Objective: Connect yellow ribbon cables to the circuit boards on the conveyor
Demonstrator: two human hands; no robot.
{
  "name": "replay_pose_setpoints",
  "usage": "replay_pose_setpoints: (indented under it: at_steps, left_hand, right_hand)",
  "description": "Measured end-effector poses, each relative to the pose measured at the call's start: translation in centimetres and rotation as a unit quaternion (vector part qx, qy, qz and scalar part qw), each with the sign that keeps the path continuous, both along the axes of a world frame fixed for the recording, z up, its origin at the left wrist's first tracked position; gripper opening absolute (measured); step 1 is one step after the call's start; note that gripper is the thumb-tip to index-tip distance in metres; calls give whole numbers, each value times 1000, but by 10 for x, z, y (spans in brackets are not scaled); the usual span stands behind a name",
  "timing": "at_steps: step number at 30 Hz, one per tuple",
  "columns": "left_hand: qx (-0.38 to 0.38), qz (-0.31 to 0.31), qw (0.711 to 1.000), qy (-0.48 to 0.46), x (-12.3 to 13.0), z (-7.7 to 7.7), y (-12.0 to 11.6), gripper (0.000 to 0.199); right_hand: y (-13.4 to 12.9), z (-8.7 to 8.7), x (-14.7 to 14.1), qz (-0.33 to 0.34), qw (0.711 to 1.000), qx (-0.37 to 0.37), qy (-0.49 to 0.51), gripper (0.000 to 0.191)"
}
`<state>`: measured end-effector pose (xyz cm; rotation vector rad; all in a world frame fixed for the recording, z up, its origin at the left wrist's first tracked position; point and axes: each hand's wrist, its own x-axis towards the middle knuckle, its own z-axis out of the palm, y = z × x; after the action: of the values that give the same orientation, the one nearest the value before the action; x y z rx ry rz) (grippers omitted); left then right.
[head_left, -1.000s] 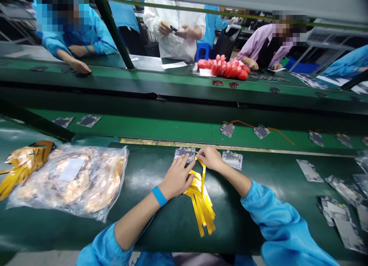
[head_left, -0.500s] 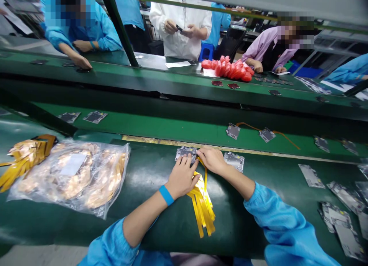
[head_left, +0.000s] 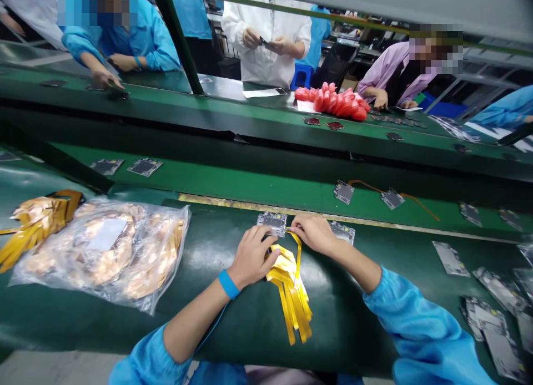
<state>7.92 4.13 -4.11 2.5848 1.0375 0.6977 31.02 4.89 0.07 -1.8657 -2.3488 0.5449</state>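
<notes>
A grey circuit board (head_left: 272,223) lies near the bench's back edge in front of me. My left hand (head_left: 253,256) is at its lower left side, fingers apart and slightly bent, fingertips at the board's edge. The thumb is over a bundle of yellow-orange flex cables (head_left: 295,299). My right hand (head_left: 314,233) pinches the end of one flex cable (head_left: 298,249) against the board's right edge; the fingertips hide the exact contact. A second circuit board (head_left: 345,233) lies partly behind my right wrist.
A clear bag of coiled flex cables (head_left: 137,263) and a loose cable bundle (head_left: 39,221) lie left. Several boards are piled right (head_left: 491,324). On the green belt (head_left: 250,182) sit boards, some with cables. Across it, co-workers handle parts beside red bundles (head_left: 333,101).
My left hand has drawn back toward me and left, off the board's face. My right hand stays at the cable end. The view has shifted slightly.
</notes>
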Motion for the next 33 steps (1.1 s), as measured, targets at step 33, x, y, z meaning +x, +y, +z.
replay_pose_setpoints:
  at_steps: [33]
  left_hand:
    - [9,62,997,-39,10,-23,75,40]
  right_hand:
    - [-93,-32,145,-206,975,59,-50,67]
